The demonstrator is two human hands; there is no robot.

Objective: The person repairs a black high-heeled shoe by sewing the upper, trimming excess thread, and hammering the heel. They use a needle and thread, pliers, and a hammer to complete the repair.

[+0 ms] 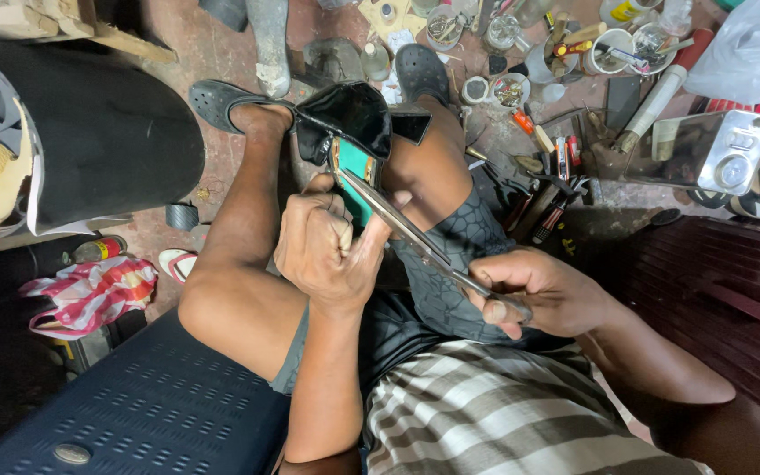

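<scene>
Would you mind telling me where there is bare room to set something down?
Bare floor shows between the black drum and the left foot's clog. The blue seat is also free. Right of the knee, tools and small tubs crowd the floor.

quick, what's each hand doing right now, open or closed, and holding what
Left hand: closed, gripping the black and green leather piece.
Right hand: closed on the handles of the scissors.
</scene>
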